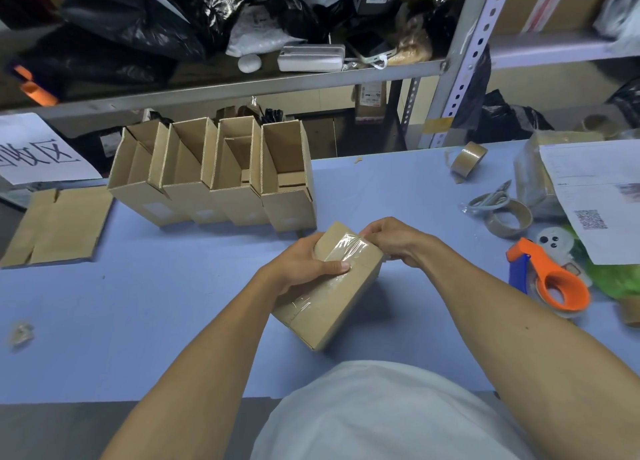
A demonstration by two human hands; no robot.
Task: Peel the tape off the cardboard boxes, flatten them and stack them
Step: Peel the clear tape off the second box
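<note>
One sealed box point(332, 286) is in hand right now, sitting low-centre over the blue worktop point(138, 321), clear tape point(346, 251) running along its top seam. Left hand point(304, 262) has its grip wrapped round the box's 9 o'clock side, thumb pressed flat on the tape. Right hand point(394, 241) is at the box's 1 o'clock corner, fingertips pinched together on what looks like the tape's lifted end, so I'd say the peel is only just starting, most of the strip is stuck down.

Progress-wise: four opened boxes point(214, 175) stand in a row at 11 o'clock of the held one, tape apparently off but not flattened. Way out at 9 o'clock there's a flattened piece of cardboard point(59, 224) lying on the worktop edge, so the stack has barely begun. Plenty left, I reckon.

Off at 3 o'clock: an orange tape dispenser point(554, 283), scissors point(491, 198) and a brown tape roll point(469, 158).
</note>
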